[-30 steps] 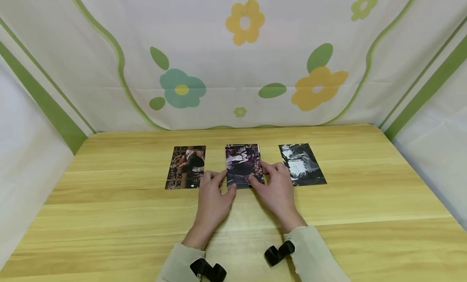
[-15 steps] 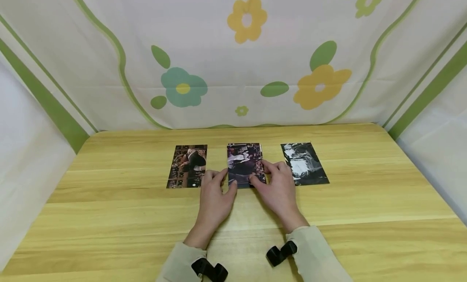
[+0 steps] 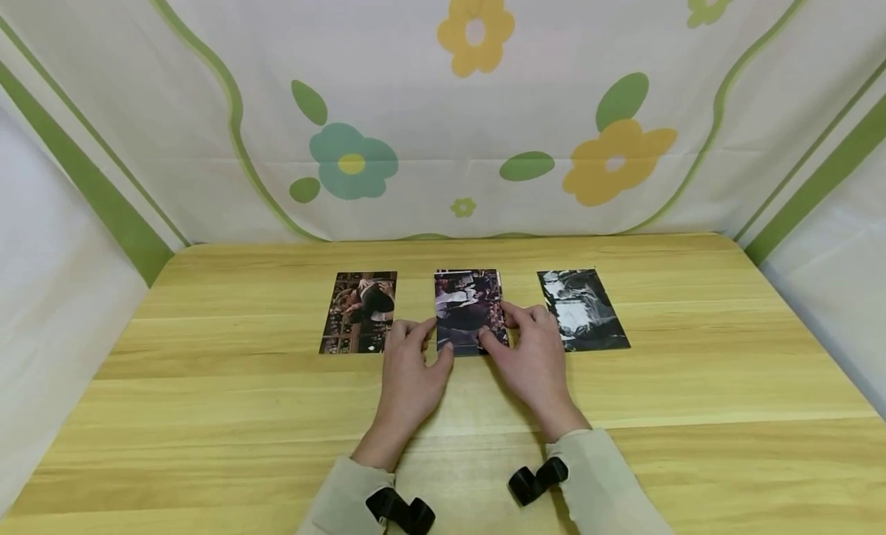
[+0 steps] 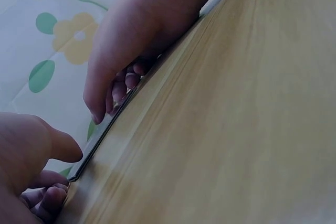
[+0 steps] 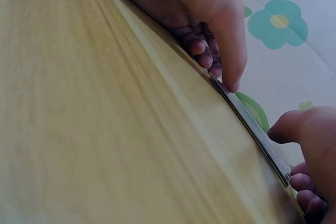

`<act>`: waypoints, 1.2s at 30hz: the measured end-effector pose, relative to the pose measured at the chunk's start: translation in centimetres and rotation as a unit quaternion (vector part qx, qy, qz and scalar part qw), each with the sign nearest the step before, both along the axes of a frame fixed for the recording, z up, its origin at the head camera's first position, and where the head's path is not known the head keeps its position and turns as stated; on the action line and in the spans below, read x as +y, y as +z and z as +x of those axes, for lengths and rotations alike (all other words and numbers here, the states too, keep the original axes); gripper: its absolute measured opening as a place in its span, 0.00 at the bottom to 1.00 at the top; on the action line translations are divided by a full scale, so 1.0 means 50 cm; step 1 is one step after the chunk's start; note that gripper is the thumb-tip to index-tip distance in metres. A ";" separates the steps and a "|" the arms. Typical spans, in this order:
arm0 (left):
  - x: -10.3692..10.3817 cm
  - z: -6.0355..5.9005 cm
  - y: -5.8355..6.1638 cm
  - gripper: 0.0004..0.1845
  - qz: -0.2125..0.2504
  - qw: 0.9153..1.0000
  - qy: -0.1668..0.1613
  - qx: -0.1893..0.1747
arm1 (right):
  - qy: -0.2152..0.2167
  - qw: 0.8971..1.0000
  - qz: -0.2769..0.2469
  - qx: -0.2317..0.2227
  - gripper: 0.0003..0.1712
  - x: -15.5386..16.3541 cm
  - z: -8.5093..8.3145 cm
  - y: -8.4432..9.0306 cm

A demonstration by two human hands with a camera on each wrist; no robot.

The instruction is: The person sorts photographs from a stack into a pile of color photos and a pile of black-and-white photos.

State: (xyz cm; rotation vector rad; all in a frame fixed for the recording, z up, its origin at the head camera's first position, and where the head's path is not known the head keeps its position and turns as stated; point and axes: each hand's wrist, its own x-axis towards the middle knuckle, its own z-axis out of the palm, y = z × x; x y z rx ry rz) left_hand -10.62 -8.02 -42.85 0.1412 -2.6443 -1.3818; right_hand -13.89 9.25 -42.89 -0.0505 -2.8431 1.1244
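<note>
**A:** The middle photo (image 3: 467, 308), where does it lie?

**B:** Flat on the wooden table (image 3: 208, 412), in the centre of a row of three prints. The left photo (image 3: 359, 311) lies well apart on one side and the right photo (image 3: 581, 308) on the other, none of them touching.

**A:** And the hands?

**B:** Both are at its near end. The left hand (image 3: 410, 373) sits at the near left corner, with its fingers along the left edge and its thumb at the bottom edge. The right hand (image 3: 536, 358) sits at the near right corner, with fingertips over the right edge and the thumb on the face of the print.

**A:** Are they gripping it?

**B:** Each hand pinches its own corner lightly. In the left wrist view the thumb of the left hand (image 4: 31, 156) meets the thin edge of the middle photo (image 4: 97, 142), and the curled fingers of the right hand (image 4: 131, 56) touch the far corner. The right wrist view shows the same from the other side: the left hand (image 5: 194, 14) has its thumb tip down on the edge of the middle photo (image 5: 252, 124), and the right hand (image 5: 307, 156) is bent at the near corner.

**A:** Is the print raised?

**B:** I cannot tell; it looks flat or very nearly so.

**A:** Anything else around?

**B:** A flowered cloth (image 3: 457, 112) hangs behind the table.
</note>
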 end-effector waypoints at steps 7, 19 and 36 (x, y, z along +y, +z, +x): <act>-0.001 0.001 0.002 0.26 -0.004 1.000 -0.001 -0.001 | 0.000 1.000 -0.001 -0.001 0.40 -0.001 0.002 0.001; -0.002 0.003 0.004 0.26 -0.007 1.000 -0.007 0.002 | 0.003 1.000 -0.004 0.006 0.40 0.001 0.004 0.003; -0.009 0.003 0.002 0.25 0.004 1.000 -0.015 0.020 | 0.009 1.000 -0.003 -0.004 0.39 0.001 0.000 0.005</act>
